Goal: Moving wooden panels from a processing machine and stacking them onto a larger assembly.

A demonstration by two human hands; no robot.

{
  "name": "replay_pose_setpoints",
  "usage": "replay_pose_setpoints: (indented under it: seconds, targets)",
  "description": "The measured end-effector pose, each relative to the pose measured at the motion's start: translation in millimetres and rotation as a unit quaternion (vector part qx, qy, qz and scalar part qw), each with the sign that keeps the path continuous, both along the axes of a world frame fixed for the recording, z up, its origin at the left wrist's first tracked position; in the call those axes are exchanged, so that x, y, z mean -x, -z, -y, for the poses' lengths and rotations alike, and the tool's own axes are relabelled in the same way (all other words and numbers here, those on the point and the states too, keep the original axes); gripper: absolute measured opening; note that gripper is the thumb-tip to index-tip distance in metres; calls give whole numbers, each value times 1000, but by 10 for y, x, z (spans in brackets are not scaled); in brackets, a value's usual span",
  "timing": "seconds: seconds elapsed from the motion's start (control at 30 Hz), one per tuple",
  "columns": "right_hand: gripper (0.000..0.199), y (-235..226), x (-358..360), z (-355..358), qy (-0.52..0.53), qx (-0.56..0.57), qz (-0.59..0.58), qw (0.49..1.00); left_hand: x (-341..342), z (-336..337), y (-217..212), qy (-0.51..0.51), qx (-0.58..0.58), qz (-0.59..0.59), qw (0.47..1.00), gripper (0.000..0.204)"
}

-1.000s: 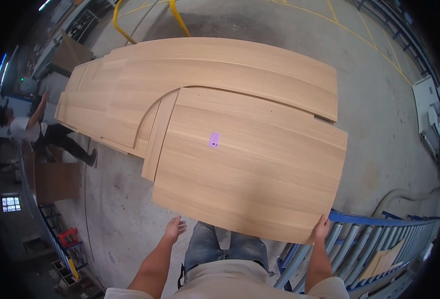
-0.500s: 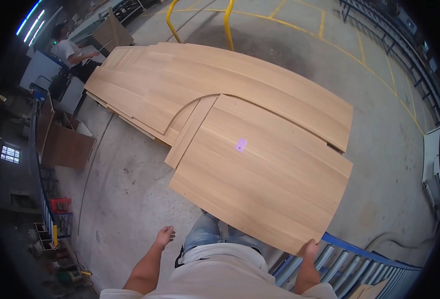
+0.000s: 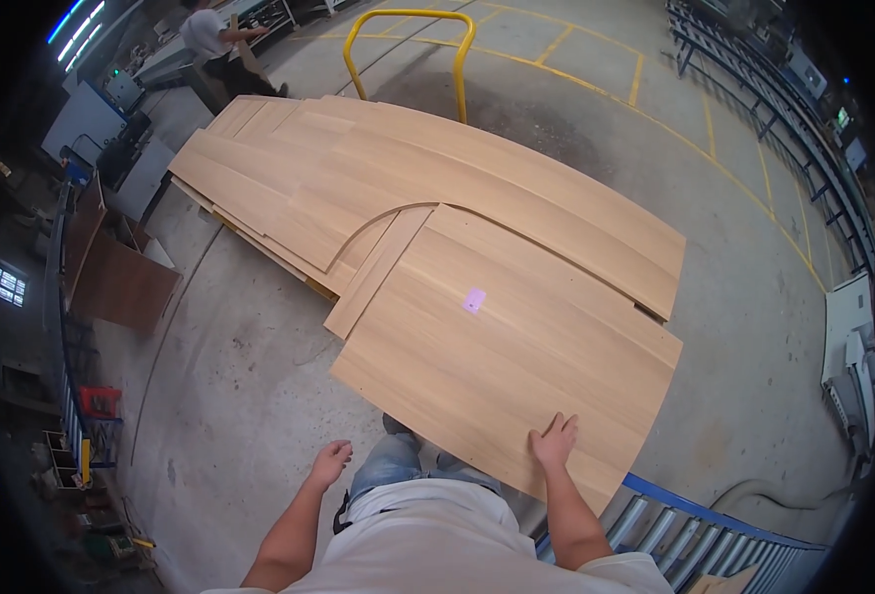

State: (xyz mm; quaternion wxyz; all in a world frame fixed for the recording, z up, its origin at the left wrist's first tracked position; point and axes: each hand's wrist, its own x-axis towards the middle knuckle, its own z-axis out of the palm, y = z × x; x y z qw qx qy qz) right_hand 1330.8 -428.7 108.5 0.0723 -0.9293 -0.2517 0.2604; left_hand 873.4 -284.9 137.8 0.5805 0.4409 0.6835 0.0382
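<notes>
A wide wood-grain panel point(image 3: 516, 386) with a pink label point(image 3: 474, 300) lies right in front of me. My right hand point(image 3: 555, 442) rests on its near part, fingers spread and nothing gripped. Off the panel's near left corner, my left hand point(image 3: 332, 462) hangs free with its fingers loosely curled and apart, holding nothing. Beyond the near panel, more wooden panels point(image 3: 516, 168) of the same colour lie stacked, one with a curved cut-out edge. A narrow strip point(image 3: 383, 267) sits along the near panel's left side.
A yellow tubular handle point(image 3: 463, 69) rises behind the stack. To my right runs a blue-framed roller conveyor point(image 3: 670, 525). Brown boards point(image 3: 120, 282) stand at the left, and another person point(image 3: 214, 45) is at the far left. A grey hose point(image 3: 774, 492) lies at the right.
My right hand has let go of the near panel's right corner and moved left onto its top. The far person has shifted right. My left hand stays by the near left corner.
</notes>
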Motion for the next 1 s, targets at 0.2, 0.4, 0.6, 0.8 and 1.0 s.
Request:
replay_pose_setpoints:
  seconds: [0.2, 0.4, 0.6, 0.8, 1.0]
  targets:
    - [80, 98, -82, 146, -32, -21, -14, 999, 133, 124, 10, 3, 4, -9, 1000, 37]
    - [54, 303, -297, 462, -5, -205, -56, 977, 412, 345, 81, -37, 2, -39, 999, 40]
    - [39, 423, -360, 652, 14, -244, -66, 967, 357, 379, 89, -19, -10, -41, 999, 41]
    - [39, 424, -328, 606, 35, -223, -88, 970, 231, 190, 203, 51, -36, -17, 998, 37]
    - [39, 315, -394, 584, 40, -234, -100, 966, 134, 84, 120, 30, -58, -11, 998, 39]
